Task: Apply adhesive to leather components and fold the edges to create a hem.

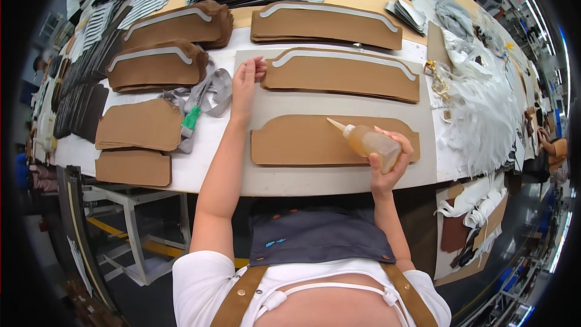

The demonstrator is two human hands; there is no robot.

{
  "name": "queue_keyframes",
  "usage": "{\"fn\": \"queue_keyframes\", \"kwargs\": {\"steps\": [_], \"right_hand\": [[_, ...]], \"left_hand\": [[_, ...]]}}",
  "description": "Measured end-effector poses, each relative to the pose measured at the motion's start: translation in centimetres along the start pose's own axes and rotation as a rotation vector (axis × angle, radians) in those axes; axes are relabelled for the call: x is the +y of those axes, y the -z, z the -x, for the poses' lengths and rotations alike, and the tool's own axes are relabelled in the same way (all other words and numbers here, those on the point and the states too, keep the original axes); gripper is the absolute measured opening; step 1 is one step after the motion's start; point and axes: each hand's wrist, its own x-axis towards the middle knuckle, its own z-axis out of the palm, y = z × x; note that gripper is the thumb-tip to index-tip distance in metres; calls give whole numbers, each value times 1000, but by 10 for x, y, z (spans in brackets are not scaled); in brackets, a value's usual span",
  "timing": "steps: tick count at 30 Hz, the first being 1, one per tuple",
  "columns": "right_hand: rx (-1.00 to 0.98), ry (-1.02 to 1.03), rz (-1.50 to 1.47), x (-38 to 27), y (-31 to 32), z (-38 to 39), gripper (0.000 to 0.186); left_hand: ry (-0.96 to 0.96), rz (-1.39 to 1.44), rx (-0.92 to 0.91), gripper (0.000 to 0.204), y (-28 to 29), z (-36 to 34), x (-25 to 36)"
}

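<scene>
The bottle [378, 147] is gripped by the right fingers [374, 162]; the left fingers' [259, 66] grip cannot be told. Over the brown piece [293, 142], soft squeezing is advised.

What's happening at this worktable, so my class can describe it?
The person's right hand holds a tilted, amber-tinted squeeze bottle, its pale nozzle over the nearest brown panel. The left hand is beside the left end of the strip-topped brown stack just beyond. More brown piles sit to the left.
</scene>
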Motion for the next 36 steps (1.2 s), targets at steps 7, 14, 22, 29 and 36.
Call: {"fn": "queue_keyframes", "kwargs": {"steps": [7, 14, 22, 29, 36], "right_hand": [[-64, 20, -14, -3, -25, -2, 54], [-125, 62, -16, -5, -46, -5, 54], [-183, 96, -49, -5, -64, -7, 55], [-219, 93, -92, -3, -73, -9, 55], [-256, 82, -114, -6, -80, -9, 55]], "left_hand": [[-3, 50, 11, 44, 0, -2, -4], [-20, 43, 26, 44, -2, -1, -3], [-1, 93, 57, 39, -5, 1, 4], [4, 57, 39, 43, -6, 2, 6], [-1, 76, 37, 44, -4, 2, 2]]}}
